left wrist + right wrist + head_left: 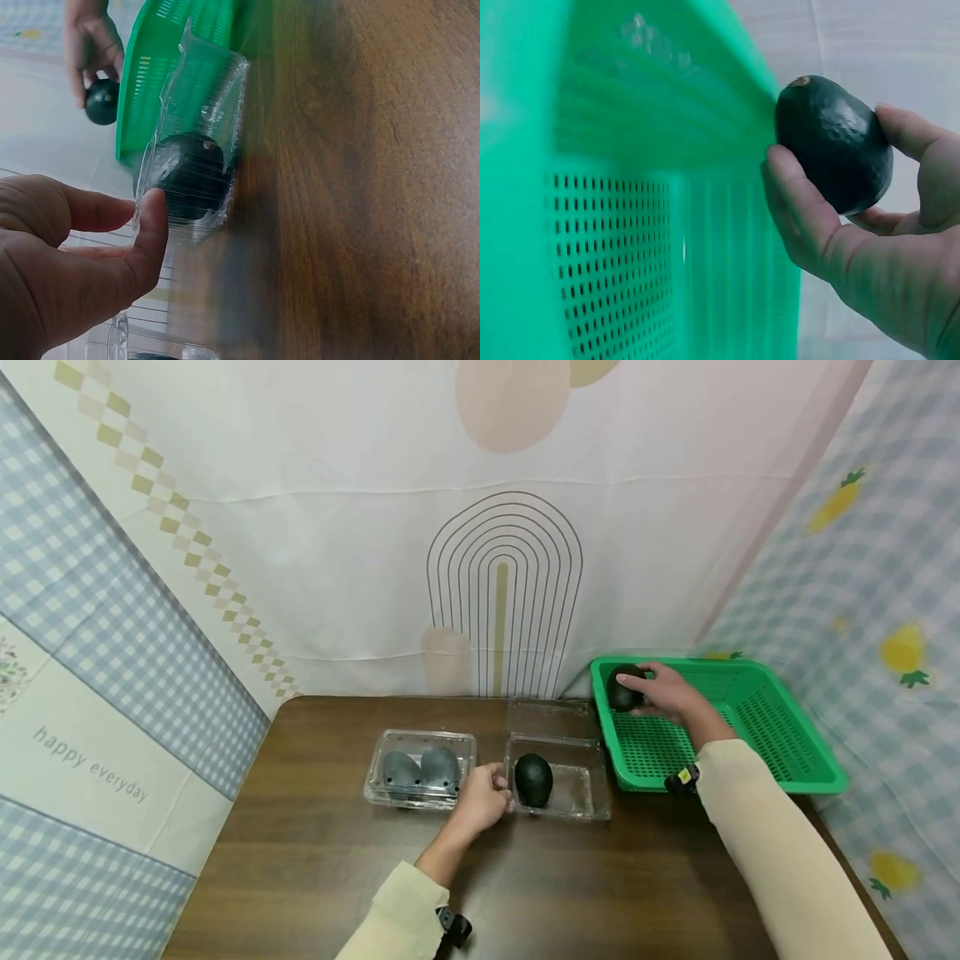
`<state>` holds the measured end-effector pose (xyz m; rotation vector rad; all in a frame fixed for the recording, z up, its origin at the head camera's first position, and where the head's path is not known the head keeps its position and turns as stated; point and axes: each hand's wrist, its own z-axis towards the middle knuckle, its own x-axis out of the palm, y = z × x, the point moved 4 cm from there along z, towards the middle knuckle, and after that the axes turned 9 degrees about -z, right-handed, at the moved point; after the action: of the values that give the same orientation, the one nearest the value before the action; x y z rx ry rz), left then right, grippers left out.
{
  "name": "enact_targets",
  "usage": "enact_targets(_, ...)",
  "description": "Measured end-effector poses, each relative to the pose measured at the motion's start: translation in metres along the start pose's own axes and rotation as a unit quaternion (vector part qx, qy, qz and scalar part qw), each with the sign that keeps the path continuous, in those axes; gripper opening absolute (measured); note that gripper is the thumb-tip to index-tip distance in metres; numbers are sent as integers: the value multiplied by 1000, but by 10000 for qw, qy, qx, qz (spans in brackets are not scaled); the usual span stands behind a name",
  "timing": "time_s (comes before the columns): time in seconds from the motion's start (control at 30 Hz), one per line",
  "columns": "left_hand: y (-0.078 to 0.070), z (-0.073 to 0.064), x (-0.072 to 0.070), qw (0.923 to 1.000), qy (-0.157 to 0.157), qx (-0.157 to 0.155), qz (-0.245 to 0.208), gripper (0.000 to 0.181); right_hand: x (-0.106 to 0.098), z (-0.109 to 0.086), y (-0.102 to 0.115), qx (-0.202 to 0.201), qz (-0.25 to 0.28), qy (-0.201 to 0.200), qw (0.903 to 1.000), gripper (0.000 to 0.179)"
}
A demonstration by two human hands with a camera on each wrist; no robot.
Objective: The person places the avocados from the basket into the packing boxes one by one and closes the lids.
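My right hand grips a dark avocado above the left end of the green basket, fingers and thumb around its sides. My left hand pinches the left rim of an open clear plastic clamshell box between thumb and fingertips. Inside that box, on its left side, rests another dark avocado; the right half shows bare plastic. The box's lid is folded back toward the wall. In the right wrist view, the held avocado's stem end faces the basket wall.
Left of my left hand stands a closed clear clamshell box with two avocados under its lid. Everything stands on a brown wooden table. A patterned cloth hangs behind, and checked cloths hang at both sides.
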<state>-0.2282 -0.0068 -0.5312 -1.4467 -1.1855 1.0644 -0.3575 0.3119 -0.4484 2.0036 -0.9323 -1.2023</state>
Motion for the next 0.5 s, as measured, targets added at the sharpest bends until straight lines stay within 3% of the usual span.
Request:
enact_targets(0.23,0,0,-1,10000,-66,-28,-6,56,19,-16,10,-334,523,84,9980,85)
enact_targets(0.5,0,1,0,10000,-27,-14,11,54,32,-38,21,-519,256,107,9983,81)
